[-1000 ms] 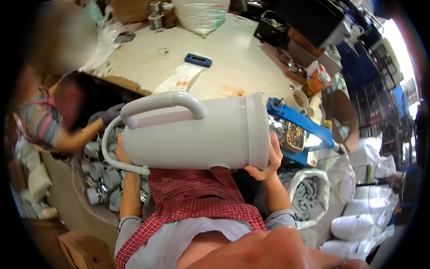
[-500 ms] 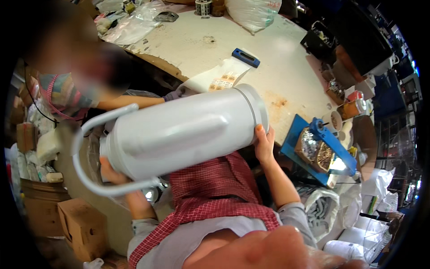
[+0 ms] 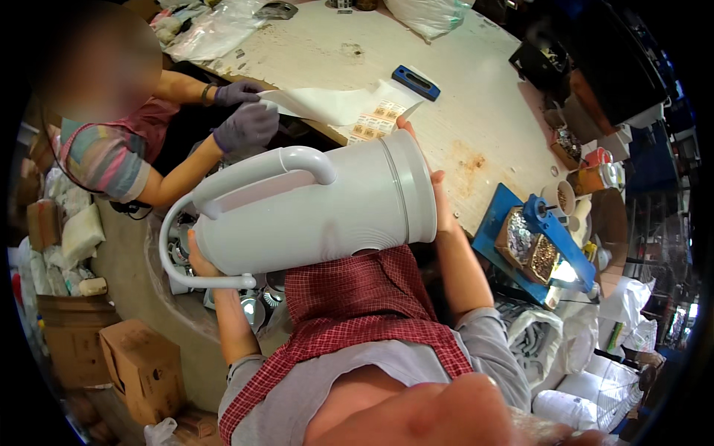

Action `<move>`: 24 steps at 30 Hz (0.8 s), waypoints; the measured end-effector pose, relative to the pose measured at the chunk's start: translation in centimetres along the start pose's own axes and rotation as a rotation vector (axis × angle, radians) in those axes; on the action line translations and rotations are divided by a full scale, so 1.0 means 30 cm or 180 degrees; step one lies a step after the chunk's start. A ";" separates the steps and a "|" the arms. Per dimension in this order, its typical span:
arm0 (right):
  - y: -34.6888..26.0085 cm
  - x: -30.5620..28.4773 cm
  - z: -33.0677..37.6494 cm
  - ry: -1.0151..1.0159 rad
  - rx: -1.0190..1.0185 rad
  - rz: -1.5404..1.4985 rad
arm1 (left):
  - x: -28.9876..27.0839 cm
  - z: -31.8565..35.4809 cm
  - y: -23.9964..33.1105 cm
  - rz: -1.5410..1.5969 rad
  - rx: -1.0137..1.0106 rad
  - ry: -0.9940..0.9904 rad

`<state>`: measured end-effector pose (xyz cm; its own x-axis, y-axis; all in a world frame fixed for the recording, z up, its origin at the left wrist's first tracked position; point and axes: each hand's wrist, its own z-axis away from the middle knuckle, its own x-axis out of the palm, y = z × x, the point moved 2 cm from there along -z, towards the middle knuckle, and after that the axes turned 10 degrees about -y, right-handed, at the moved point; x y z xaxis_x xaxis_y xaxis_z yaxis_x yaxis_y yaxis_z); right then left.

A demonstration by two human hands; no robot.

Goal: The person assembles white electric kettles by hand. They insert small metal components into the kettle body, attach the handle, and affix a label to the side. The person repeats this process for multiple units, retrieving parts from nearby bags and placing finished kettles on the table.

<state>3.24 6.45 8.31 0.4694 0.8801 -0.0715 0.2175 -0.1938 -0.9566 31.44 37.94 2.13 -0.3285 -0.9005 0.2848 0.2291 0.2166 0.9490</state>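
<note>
A large light-grey thermos flask (image 3: 312, 208) lies on its side in the air before my red checked apron. Its wide base points right, and its narrower end with the loop-shaped carrying handle (image 3: 165, 245) points left. The fixed side handle (image 3: 260, 169) faces up and away from me. My left hand (image 3: 199, 256) holds the narrow end from below, its fingers partly hidden behind the flask. Around the base rim, my right hand (image 3: 439, 197) grips with thumb and fingers apart, some of them out of sight behind it.
Across from me, a person's gloved hands (image 3: 249, 123) hold a white sheet (image 3: 320, 104) near a label strip (image 3: 378, 119). A blue-handled tool (image 3: 415, 82) lies on the table (image 3: 476, 97). At right stands a blue hand press (image 3: 547, 230) beside small metal parts; cardboard boxes (image 3: 141, 364) stand lower left.
The flask has been rolled about its length, bringing the side handle into sight. My right hand has shifted up around the base. The other person's gloved hands have moved up and left with the sheet.
</note>
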 end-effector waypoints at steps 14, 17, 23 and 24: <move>-0.065 0.058 0.179 0.0110 -0.0256 0.2091 | -0.032 0.014 0.015 0.0626 -0.0108 0.0031; 0.053 0.075 0.209 0.0509 -0.0067 0.1636 | 0.000 0.068 0.122 0.0369 0.0156 -0.0010; 0.141 -0.038 -0.150 -0.1228 0.1998 0.0732 | 0.049 0.137 0.465 -0.1091 0.2188 -0.0286; 0.279 -0.159 -0.215 0.0220 0.0972 0.1921 | 0.045 0.033 0.435 -0.1239 0.2228 -0.0463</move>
<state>8.34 -2.18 2.48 0.4886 0.6244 -0.6094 -0.3464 -0.5023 -0.7923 33.09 39.93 15.02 -0.3933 -0.9123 -0.1140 -0.5361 0.1268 0.8346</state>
